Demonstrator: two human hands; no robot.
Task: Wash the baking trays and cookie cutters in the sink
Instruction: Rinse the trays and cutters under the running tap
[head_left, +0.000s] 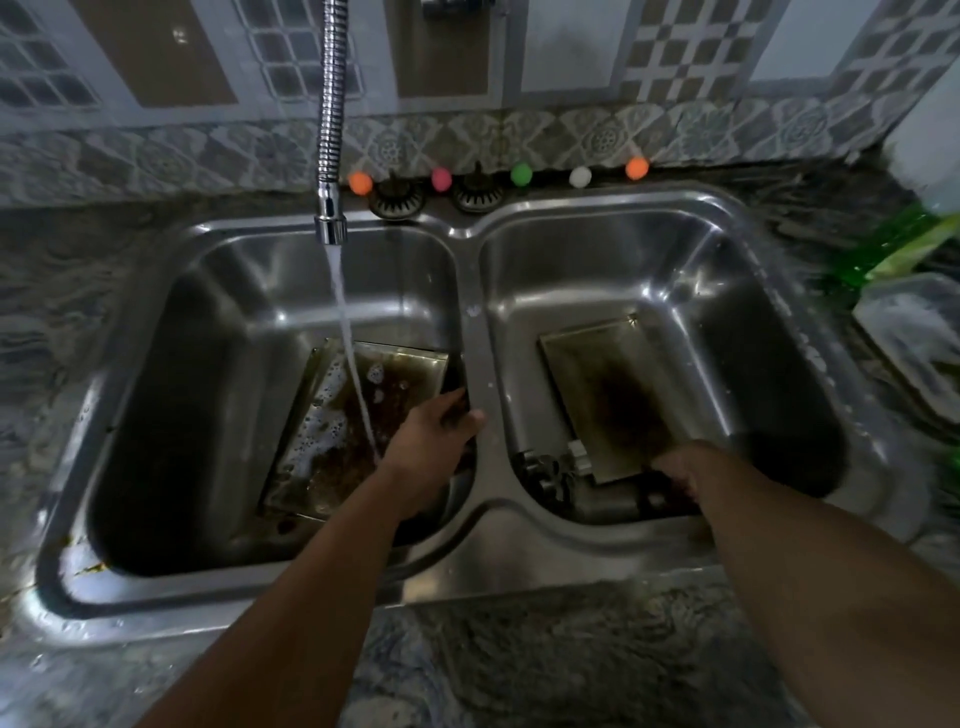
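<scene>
A: We work at a stainless double sink (478, 358) set in a marbled counter, patterned tiles behind. What is the status of the trays?

B: One baking tray (332, 431) lies tilted in the left basin, foam on it, the tap stream (353, 358) running onto it. A second tray (608, 400) lies in the right basin, with small metal parts, probably the cookie cutters (550, 467), beside its near corner.

A: Handling properties?

B: We judge both trays stiff, thin and light. Wet and soapy, they will be slippery, so we take hold at a rim, thumb over the edge, not on the flat.

A: Hand positions?

B: Our left hand (441, 431) holds the first tray's right edge, fingers curled over it by the divider. Our right hand (680, 467) sits at the second tray's near corner; we cannot tell whether its fingers grip.

A: Surroundings?

B: A green bottle (893, 249) and a clear container (919, 338) stand on the counter at right.
</scene>
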